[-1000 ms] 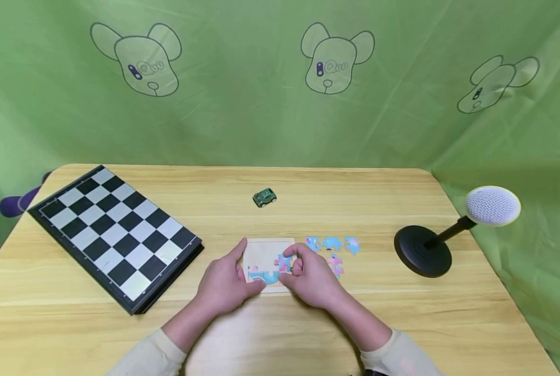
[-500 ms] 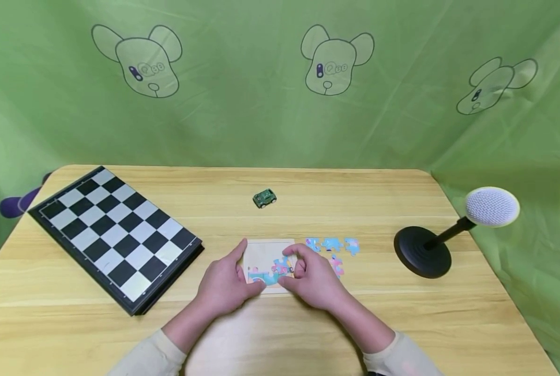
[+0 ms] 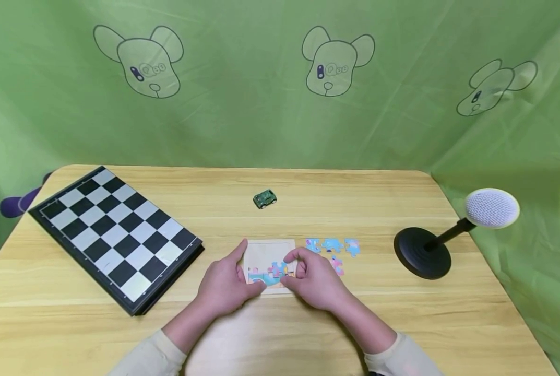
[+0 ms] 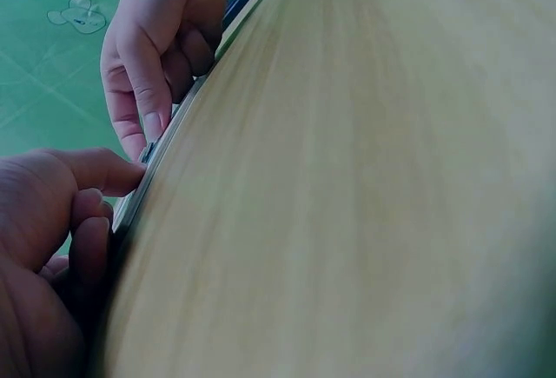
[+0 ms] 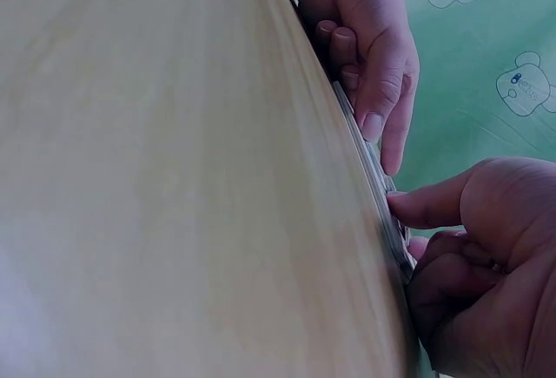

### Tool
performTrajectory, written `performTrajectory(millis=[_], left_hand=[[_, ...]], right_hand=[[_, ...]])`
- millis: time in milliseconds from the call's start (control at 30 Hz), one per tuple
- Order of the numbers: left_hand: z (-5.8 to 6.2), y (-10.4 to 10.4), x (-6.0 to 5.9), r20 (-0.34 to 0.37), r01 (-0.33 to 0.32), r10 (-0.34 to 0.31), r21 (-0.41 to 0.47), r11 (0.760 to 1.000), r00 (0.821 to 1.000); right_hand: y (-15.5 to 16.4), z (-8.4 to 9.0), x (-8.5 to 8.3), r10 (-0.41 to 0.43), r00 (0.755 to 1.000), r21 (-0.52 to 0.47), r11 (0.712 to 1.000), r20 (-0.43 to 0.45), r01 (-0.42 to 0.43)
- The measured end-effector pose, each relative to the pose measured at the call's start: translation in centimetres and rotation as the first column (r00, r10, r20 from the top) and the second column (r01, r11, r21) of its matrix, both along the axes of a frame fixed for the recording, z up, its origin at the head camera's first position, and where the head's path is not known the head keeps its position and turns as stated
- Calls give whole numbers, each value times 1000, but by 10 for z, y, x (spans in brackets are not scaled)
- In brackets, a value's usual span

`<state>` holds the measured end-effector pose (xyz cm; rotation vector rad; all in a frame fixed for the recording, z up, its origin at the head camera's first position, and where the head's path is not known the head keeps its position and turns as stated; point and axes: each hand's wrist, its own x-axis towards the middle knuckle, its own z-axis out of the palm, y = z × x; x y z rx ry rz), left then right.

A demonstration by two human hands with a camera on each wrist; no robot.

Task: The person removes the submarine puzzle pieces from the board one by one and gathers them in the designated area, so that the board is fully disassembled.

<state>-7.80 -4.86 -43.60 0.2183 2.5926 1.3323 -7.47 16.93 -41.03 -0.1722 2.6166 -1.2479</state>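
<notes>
In the head view a pale wooden puzzle board (image 3: 266, 250) lies on the table, with colourful pieces (image 3: 266, 279) along its near side. My left hand (image 3: 224, 284) holds the board at its left, thumb over the near left corner and index finger along the left edge. Over the board's right side, my right hand (image 3: 319, 279) pinches a pink and blue puzzle piece (image 3: 277, 269) between thumb and index finger; the fingers partly hide it. Both wrist views look low along the tabletop, showing the left hand (image 4: 52, 230) and right hand (image 5: 495, 256) at the board's edge.
Several loose puzzle pieces (image 3: 332, 244) lie right of the board, one pink piece (image 3: 337, 265) beside the right hand. A small green toy car (image 3: 264, 198) stands behind. A checkerboard (image 3: 120, 235) lies left; a microphone on a black round stand (image 3: 423, 253) stands right.
The pinched puzzle piece has shifted slightly left and turned over the board, and the right hand's fingers have moved a little with it. The left hand stays where it was.
</notes>
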Motion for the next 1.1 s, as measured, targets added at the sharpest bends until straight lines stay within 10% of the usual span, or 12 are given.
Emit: performTrajectory(millis=[1100], left_hand=[[2,1,1,4,-6,6,13,1000,1000]], right_hand=[[75,18,28,-102,992,-73,993,-77,97]])
